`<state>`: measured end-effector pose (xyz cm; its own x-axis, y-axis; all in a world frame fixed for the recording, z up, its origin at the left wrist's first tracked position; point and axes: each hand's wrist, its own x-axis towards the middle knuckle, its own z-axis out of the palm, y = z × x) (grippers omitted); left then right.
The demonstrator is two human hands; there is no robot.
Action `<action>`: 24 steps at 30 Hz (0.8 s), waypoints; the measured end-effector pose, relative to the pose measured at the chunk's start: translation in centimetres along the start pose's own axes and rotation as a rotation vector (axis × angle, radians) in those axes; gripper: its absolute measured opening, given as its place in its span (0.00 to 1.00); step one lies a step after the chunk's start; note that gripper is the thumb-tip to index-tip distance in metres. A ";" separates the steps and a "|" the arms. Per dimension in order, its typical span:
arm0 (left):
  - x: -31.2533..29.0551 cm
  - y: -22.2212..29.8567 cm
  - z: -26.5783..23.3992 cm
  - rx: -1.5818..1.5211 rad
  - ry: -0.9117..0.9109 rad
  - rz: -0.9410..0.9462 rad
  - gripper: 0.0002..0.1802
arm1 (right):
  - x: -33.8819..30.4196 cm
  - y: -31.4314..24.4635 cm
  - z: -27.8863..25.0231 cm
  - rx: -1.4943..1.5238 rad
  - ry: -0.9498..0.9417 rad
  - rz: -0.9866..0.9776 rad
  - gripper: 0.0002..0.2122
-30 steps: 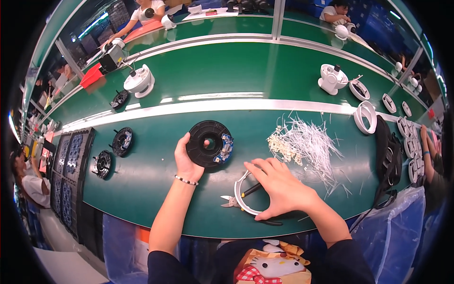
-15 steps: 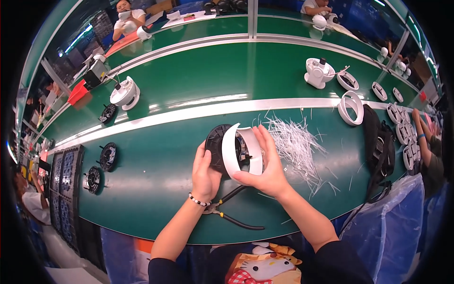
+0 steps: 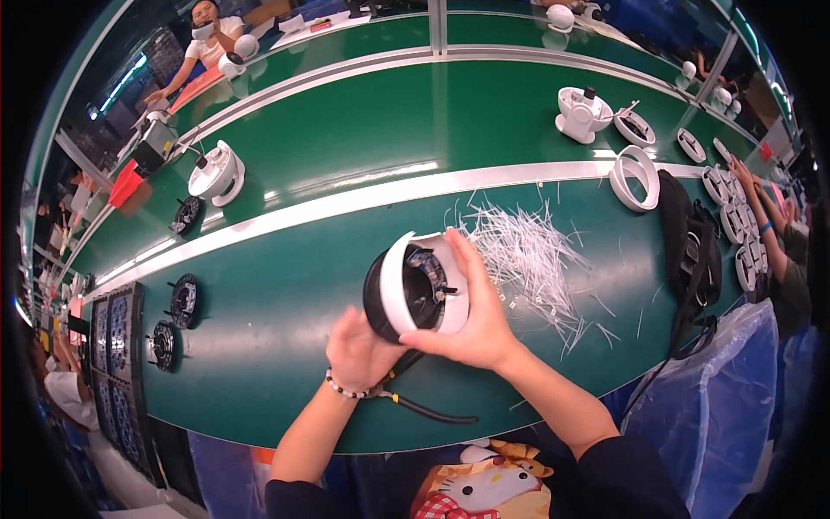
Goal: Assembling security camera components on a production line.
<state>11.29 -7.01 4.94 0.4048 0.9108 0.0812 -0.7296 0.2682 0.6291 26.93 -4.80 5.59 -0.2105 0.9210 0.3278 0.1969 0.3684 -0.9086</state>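
My right hand (image 3: 475, 330) grips a white plastic ring (image 3: 394, 290), thumb on its near rim and fingers along its far side. Seated against the ring's left side is a black round housing (image 3: 373, 298); a circuit board and black posts show through the opening. Below and left of the housing, my left hand (image 3: 353, 353) is turned palm up with its thumb apart, slightly blurred. Its fingertips lie close to the housing's underside; whether they touch is hidden. Cutting pliers (image 3: 437, 411) with black handles lie on the green table beneath my hands, their jaws partly covered.
Loose white strips (image 3: 527, 259) are heaped right of my hands. Two black round parts (image 3: 184, 301) and a black tray (image 3: 117, 363) lie left. A white ring (image 3: 635, 179) and black bag (image 3: 687, 251) sit right. White fan-like units (image 3: 216, 173) stand beyond the rail; co-workers sit around.
The black housing now sits against the white ring, where a tilt and gap showed before. My left hand has let go and dropped lower left; the right keeps its hold, shifted slightly left.
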 end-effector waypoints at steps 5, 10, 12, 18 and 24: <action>0.7 0.3 -0.2 -0.100 0.312 -0.123 0.34 | -0.5 -0.9 0.7 -0.198 -0.045 -0.105 0.52; 0.5 0.3 -0.9 -0.186 0.270 -0.093 0.31 | -0.8 -1.5 1.3 -0.227 -0.043 -0.117 0.52; 0.3 0.5 -0.6 -0.135 0.298 -0.097 0.32 | -1.0 -2.1 1.5 -0.256 -0.054 -0.194 0.51; 0.4 0.5 0.2 -0.173 0.326 -0.069 0.32 | -1.2 -2.1 1.4 -0.284 -0.051 -0.275 0.50; 0.1 0.7 -0.5 -0.220 0.246 -0.108 0.32 | -0.5 -1.4 1.1 -0.127 -0.088 -0.186 0.50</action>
<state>10.52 -6.61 4.99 0.3605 0.9148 -0.1824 -0.8023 0.4038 0.4397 25.67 -5.96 6.41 -0.3361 0.8233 0.4574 0.2645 0.5486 -0.7932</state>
